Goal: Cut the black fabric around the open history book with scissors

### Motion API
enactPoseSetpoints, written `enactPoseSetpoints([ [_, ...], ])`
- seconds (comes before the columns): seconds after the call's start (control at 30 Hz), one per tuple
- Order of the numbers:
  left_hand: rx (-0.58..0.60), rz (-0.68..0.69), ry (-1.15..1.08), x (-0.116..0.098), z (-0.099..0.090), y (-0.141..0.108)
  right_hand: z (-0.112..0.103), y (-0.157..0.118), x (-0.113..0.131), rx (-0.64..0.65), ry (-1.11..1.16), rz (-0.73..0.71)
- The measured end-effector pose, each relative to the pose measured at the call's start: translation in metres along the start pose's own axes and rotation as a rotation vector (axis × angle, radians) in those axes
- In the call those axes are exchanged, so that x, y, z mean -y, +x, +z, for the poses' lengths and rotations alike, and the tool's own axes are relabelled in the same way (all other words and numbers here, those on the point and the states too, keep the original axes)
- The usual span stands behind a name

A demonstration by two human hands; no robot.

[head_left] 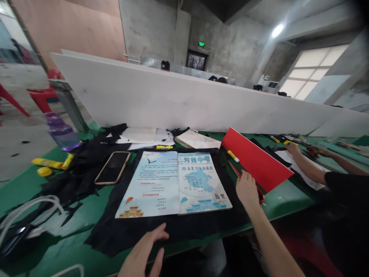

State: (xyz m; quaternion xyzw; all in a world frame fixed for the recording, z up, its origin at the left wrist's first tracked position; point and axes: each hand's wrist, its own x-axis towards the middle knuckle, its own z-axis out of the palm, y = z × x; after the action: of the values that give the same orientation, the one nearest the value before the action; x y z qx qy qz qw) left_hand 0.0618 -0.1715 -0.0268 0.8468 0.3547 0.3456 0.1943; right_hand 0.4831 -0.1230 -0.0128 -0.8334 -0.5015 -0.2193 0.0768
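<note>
An open book [206, 184] with a pale blue printed cover lies face up on a piece of black cloth [106, 234]. Over the cloth's front edge is my left hand [145, 246], its fingers apart and nothing in them. To the right of the book, my right hand [247, 188] has its fingers curled over red-handled scissors [261, 195]. The blades stick out past the fingers, and the palm hides the middle of the tool. Just behind that hand lies a red board [256, 159], with a yellow-and-white glue stick [233, 156] by its left end.
A phone [113, 167], yellow glue sticks [49, 163], black scraps and a white cable [37, 204] lie to the left, near a purple bottle [62, 132]. White panels [187, 98] stand along the table's back. A co-worker's arm [308, 169] reaches in from the right.
</note>
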Motion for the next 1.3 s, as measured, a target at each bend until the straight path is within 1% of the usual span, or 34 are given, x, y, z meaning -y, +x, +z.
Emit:
enactPoseSetpoints([
  [0.03,-0.059,0.016,0.107,0.005,-0.001,0.005,0.0,-0.001,0.015,-0.017,0.06,-0.038],
  [0.07,-0.104,0.011,0.216,0.012,-0.002,0.01,0.0,-0.003,0.031,0.0,0.119,-0.083],
  [0.13,-0.155,-0.054,0.416,0.027,0.0,0.02,0.002,-0.007,0.063,0.084,0.194,-0.138],
  [0.17,-0.172,-0.093,0.502,0.036,0.001,0.024,0.004,-0.01,0.076,0.13,0.196,-0.131],
  [0.23,-0.199,-0.162,0.642,0.055,0.003,0.028,0.008,-0.014,0.096,0.21,0.158,-0.067],
  [0.3,-0.177,-0.195,0.732,0.071,0.002,0.027,0.013,-0.017,0.106,0.279,0.132,-0.012],
  [0.4,-0.092,-0.173,0.802,0.087,0.0,0.019,0.018,-0.017,0.106,0.357,0.148,-0.015],
  [0.5,-0.056,-0.141,0.853,0.087,0.0,0.01,0.019,-0.017,0.101,0.366,0.135,-0.041],
  [0.57,-0.07,-0.127,0.889,0.082,0.0,0.005,0.019,-0.018,0.099,0.353,0.12,-0.058],
  [0.67,-0.124,-0.076,0.943,0.076,0.003,-0.005,0.02,-0.022,0.095,0.324,0.108,-0.089],
  [0.77,-0.168,-0.005,0.999,0.08,0.006,-0.016,0.029,-0.028,0.09,0.285,0.097,-0.121],
  [0.83,-0.183,0.03,1.036,0.085,0.008,-0.021,0.036,-0.031,0.087,0.26,0.097,-0.116],
  [0.9,-0.191,0.053,1.056,0.085,0.005,-0.021,0.036,-0.033,0.087,0.217,0.101,-0.108],
  [0.93,-0.19,0.061,1.057,0.081,0.002,-0.018,0.031,-0.033,0.087,0.181,0.106,-0.121],
  [1.0,-0.194,0.072,1.033,0.065,-0.006,-0.005,0.013,-0.033,0.091,0.09,0.135,-0.197],
  [1.03,-0.179,0.09,1.008,0.053,-0.01,0.006,0.0,-0.032,0.095,0.055,0.17,-0.254],
  [1.07,-0.166,0.095,0.981,0.04,-0.013,0.02,-0.014,-0.03,0.1,0.051,0.222,-0.325],
  [1.13,-0.107,0.075,0.902,0.014,-0.014,0.057,-0.04,-0.02,0.114,0.143,0.367,-0.493],
  [1.2,-0.006,0.058,0.798,-0.004,-0.004,0.102,-0.055,-0.002,0.133,0.258,0.5,-0.658],
  [1.23,0.056,0.082,0.742,-0.007,0.004,0.126,-0.057,0.009,0.143,0.309,0.537,-0.714],
  [1.3,0.181,0.151,0.634,-0.001,0.025,0.17,-0.047,0.033,0.164,0.391,0.465,-0.765],
])
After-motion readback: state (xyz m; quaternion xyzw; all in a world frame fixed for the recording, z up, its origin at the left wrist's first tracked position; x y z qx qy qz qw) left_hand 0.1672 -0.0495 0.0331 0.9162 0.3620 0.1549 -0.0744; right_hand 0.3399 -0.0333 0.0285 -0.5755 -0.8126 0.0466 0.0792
